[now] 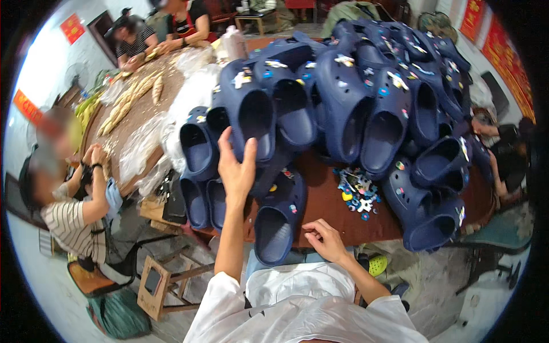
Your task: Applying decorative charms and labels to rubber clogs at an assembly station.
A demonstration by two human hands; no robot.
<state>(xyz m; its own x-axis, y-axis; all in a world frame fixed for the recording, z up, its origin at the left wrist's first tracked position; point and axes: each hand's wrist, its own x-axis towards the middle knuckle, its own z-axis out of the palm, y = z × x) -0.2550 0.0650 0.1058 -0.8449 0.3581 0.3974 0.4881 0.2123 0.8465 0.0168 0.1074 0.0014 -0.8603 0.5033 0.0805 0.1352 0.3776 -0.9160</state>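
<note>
My left hand (236, 174) reaches up to a navy clog (253, 108) in the stacked pile. Its thumb and fingers are spread at the clog's heel end, not closed round it. Charms shaped like small figures decorate the clog's toe. My right hand (329, 243) is low at the table's near edge, fingers loosely bent and apart, with no object visible in them. Between my arms a single navy clog (277, 220) lies with its heel toward me, a few charms on its upper. Right of it sits a heap of small colourful charms (359, 194).
Many navy clogs (394, 103) are piled across the brown-covered table (326, 174). At left, clear plastic bags (140, 146) and pale braided strands (128, 106) lie on another table, with people seated around it. A wooden stool (154, 288) holding a phone stands at lower left.
</note>
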